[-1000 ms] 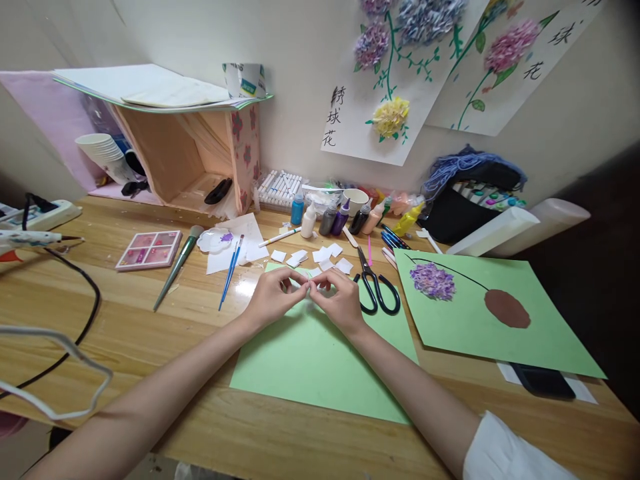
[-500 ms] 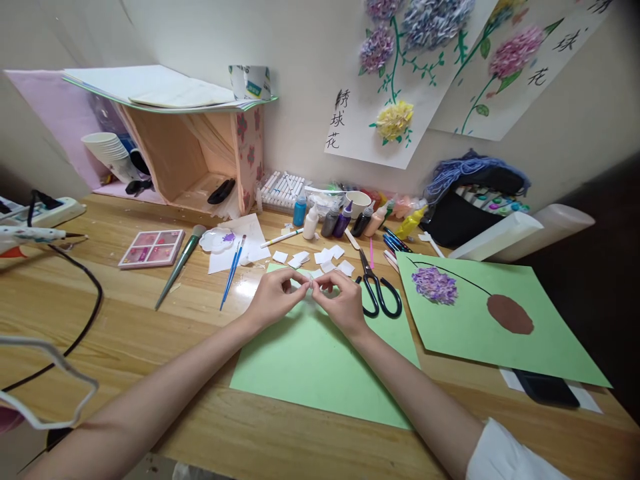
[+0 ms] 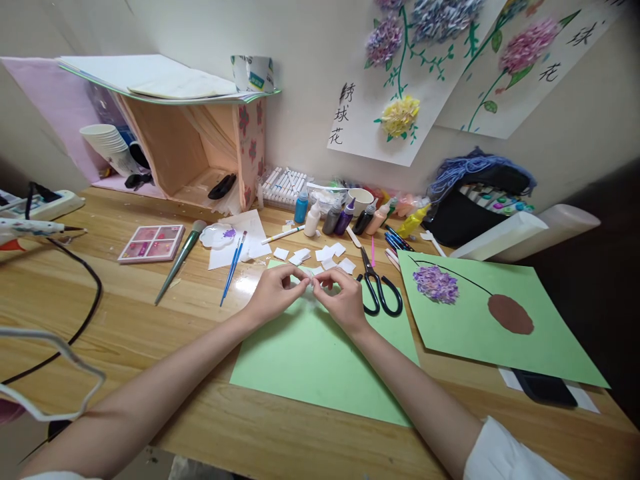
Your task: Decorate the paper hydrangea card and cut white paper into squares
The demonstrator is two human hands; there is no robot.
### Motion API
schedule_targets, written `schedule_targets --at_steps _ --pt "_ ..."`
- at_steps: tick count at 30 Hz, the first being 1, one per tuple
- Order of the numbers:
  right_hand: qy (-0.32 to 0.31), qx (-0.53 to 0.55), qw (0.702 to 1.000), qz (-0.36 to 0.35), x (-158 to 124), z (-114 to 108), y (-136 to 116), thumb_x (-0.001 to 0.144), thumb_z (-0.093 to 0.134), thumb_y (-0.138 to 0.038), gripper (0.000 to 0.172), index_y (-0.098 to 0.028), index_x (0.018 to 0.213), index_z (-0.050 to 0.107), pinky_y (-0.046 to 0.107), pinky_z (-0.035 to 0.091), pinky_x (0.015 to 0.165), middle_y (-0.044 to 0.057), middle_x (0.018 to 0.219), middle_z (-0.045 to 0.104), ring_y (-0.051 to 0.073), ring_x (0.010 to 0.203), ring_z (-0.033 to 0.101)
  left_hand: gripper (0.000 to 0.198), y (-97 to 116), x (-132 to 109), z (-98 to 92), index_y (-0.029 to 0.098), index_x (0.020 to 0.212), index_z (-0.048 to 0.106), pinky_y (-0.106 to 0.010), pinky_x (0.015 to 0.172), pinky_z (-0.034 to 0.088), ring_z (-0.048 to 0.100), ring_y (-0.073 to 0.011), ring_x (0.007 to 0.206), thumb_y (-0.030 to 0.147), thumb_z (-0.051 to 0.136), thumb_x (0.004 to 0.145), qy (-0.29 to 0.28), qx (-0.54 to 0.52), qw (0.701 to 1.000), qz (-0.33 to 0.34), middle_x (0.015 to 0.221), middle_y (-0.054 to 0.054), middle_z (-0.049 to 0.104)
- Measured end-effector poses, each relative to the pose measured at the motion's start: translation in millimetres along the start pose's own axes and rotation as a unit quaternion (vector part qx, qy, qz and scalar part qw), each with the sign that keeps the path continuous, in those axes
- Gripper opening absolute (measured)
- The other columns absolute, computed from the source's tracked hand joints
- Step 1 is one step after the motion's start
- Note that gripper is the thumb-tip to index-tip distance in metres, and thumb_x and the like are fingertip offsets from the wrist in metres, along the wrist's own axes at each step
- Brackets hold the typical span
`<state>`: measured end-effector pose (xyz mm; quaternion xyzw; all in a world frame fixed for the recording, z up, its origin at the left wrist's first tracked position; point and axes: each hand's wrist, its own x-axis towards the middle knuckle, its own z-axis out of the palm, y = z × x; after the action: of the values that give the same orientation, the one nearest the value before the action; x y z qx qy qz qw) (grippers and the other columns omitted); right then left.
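Over the far part of a green sheet (image 3: 320, 360), my left hand (image 3: 280, 291) and my right hand (image 3: 341, 298) meet with thumbs and fingertips pinched together. Between them is a small white piece of paper (image 3: 311, 279), mostly covered by the fingers. Several white paper squares (image 3: 326, 254) lie just beyond my hands. Black-handled scissors (image 3: 379, 287) rest right beside my right hand, blades pointing away. To the right, another green sheet (image 3: 480, 353) bears a purple paper flower (image 3: 436, 285) and a brown rounded shape (image 3: 511, 314).
Paint bottles (image 3: 345, 217) stand in a row at the back. Left lie blue brushes (image 3: 233, 268), a large brush (image 3: 179, 263), a pink palette (image 3: 151, 243) and a glue gun (image 3: 35, 230) with a black cable. An open box (image 3: 200, 153) stands against the wall.
The camera view has shifted slightly. Both hands stay pinched together in nearly the same place, with only slight finger movement.
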<state>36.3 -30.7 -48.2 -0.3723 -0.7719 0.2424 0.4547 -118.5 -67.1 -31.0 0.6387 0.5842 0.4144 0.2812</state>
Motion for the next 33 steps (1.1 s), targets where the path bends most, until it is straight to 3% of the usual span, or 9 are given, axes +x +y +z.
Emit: schedule_targets --at_steps 6,14,19,27,33 --pt "-0.015 0.029 0.999 -0.023 0.7 -0.7 -0.9 0.081 0.055 -0.018 0.012 -0.019 0.083 0.067 0.028 0.044 0.059 0.004 0.077 0.068 0.015 0.064 0.052 0.017 1.6 -0.5 -0.5 0.015 0.073 0.064 -0.02 0.046 0.028 0.036 -0.0072 0.046 0.03 0.057 0.077 0.014 -0.006 1.0 -0.004 0.052 0.005 0.048" --pt "-0.012 0.021 0.999 -0.026 -0.5 1.0 0.1 0.079 0.056 -0.016 0.011 -0.019 0.077 0.066 0.026 0.043 0.056 0.003 0.072 0.067 0.014 0.06 0.052 0.015 -1.7 0.1 2.4 0.015 0.071 0.063 -0.02 0.048 0.03 0.039 -0.0076 0.049 0.028 0.058 0.075 0.0 0.001 1.0 0.011 0.058 0.003 0.052" --pt "0.009 0.001 1.0 0.025 0.0 -0.5 1.4 0.079 0.054 -0.017 0.01 -0.018 0.075 0.063 0.026 0.042 0.056 0.002 0.07 0.064 0.013 0.058 0.05 0.01 -1.0 -0.1 1.2 0.016 0.068 0.058 -0.02 0.046 0.027 0.037 -0.0077 0.046 0.025 0.057 0.073 0.012 -0.004 1.0 -0.014 0.049 0.006 0.042" --pt "0.069 0.019 0.99 0.12 2.3 0.5 10.8 0.08 0.049 -0.021 0.012 -0.017 0.072 0.056 0.024 0.04 0.054 0.001 0.068 0.058 0.013 0.06 0.05 0.008 -5.4 3.6 -0.5 0.017 0.066 0.053 -0.021 0.048 0.03 0.04 -0.0091 0.049 0.024 0.053 0.071 0.036 -0.023 0.998 -0.05 0.053 0.005 0.047" --pt "0.093 -0.03 0.988 0.121 3.3 -0.9 13.4 0.081 0.047 -0.019 0.01 -0.018 0.075 0.056 0.028 0.041 0.061 0.002 0.072 0.057 0.017 0.069 0.051 0.004 -10.5 5.7 -0.1 0.017 0.066 0.053 -0.021 0.05 0.031 0.042 -0.0089 0.052 0.02 0.053 0.069 0.049 -0.036 0.997 -0.057 0.059 0.004 0.049"
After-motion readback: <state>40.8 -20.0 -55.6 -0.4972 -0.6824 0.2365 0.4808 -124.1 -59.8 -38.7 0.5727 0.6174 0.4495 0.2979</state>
